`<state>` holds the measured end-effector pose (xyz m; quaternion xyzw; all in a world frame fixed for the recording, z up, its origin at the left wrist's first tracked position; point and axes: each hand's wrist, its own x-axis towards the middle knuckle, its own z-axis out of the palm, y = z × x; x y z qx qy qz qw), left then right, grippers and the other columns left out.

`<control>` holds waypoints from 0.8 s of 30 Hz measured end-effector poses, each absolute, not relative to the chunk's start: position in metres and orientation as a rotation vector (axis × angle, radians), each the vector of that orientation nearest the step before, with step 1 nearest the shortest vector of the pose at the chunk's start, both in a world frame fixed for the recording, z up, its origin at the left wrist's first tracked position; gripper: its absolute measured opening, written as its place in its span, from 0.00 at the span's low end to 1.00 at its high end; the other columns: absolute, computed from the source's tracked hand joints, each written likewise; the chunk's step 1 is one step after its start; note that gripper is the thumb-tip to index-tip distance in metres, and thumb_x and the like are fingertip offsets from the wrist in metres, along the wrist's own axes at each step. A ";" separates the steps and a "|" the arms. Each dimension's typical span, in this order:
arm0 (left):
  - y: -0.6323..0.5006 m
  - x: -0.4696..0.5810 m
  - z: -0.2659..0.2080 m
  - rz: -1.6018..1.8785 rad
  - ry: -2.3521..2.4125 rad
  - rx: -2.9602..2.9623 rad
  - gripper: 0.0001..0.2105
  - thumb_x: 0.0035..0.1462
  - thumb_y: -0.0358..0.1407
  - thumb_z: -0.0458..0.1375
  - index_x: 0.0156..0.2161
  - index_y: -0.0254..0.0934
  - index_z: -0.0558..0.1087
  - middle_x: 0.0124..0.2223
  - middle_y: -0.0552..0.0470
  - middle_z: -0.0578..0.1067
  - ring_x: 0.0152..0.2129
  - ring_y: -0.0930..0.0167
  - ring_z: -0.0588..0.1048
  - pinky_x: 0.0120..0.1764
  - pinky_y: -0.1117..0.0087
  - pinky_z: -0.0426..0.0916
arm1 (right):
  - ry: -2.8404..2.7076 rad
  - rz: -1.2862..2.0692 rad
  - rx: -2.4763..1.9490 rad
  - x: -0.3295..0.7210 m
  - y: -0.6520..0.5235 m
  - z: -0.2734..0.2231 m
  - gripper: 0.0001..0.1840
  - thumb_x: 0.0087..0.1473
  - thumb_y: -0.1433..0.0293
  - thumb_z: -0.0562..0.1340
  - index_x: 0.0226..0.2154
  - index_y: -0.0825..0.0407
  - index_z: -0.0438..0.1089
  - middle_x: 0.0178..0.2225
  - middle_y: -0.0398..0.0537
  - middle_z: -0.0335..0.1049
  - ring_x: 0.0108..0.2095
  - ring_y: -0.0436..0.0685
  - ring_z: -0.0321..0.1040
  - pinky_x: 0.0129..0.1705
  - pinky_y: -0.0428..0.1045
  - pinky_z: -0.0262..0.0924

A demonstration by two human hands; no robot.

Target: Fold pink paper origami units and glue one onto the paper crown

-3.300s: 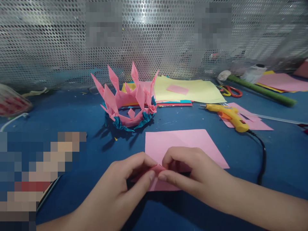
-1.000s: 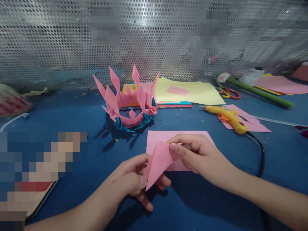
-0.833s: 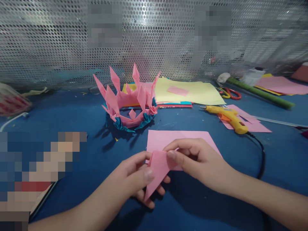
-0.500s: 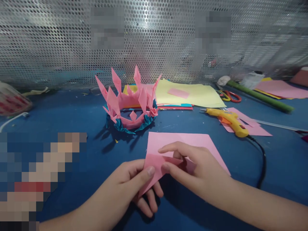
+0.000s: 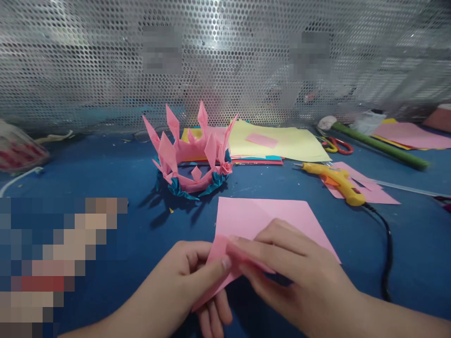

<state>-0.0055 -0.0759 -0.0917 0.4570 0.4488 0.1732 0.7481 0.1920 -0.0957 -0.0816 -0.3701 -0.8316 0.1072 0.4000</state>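
Note:
A small piece of pink paper (image 5: 215, 274) is held up between my two hands. My left hand (image 5: 192, 277) pinches it, thumb on top and fingers curled underneath. On its right side, my right hand (image 5: 299, 267) closes thumb and fingers on the paper, which bends up there. Beneath and beyond the hands lies a larger pink sheet (image 5: 271, 213) on the blue table. Behind it on the left stands a pink paper crown (image 5: 190, 185) with pointed diamond shapes, a rose and blue crumpled trim at its base.
To the right lie a yellow glue gun (image 5: 334, 180) with a black cord, red-and-yellow scissors (image 5: 340, 145) and a green stem (image 5: 384, 145). Stacked coloured paper (image 5: 292, 141) sits before a perforated metal screen (image 5: 225, 61). A blurred-out area (image 5: 63, 263) covers the lower left.
My right hand's fingers have come down and closed on the small paper, bending its right side upward. Both hands have dropped slightly; the view has tilted a little.

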 end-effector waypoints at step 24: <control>-0.068 -0.009 -0.091 0.332 0.951 1.094 0.17 0.58 0.48 0.63 0.30 0.35 0.75 0.16 0.60 0.71 0.10 0.79 0.67 0.14 0.82 0.60 | -2.176 0.936 -0.933 0.211 -0.064 -0.070 0.07 0.61 0.70 0.66 0.31 0.53 0.75 0.38 0.46 0.69 0.39 0.50 0.71 0.44 0.44 0.66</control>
